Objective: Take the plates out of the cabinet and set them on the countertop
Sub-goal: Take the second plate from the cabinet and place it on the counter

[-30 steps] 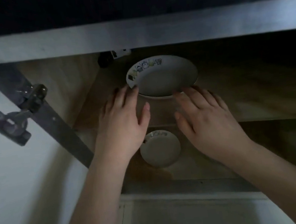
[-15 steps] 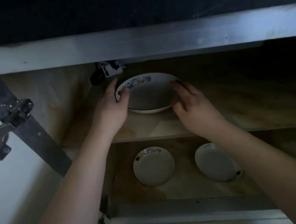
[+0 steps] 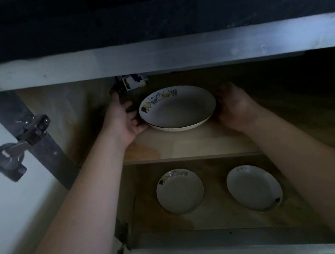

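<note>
Both hands (image 3: 234,107) now cup one large plate (image 3: 178,107); fingers spread; two plates (image 3: 180,191) below

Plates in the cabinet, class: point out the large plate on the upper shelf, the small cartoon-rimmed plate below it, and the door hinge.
large plate (image 3: 178,109): head view, centre of its well.
small cartoon-rimmed plate (image 3: 180,192): head view, centre of its face.
door hinge (image 3: 14,150): head view, metal hinge cup and arm.
</note>
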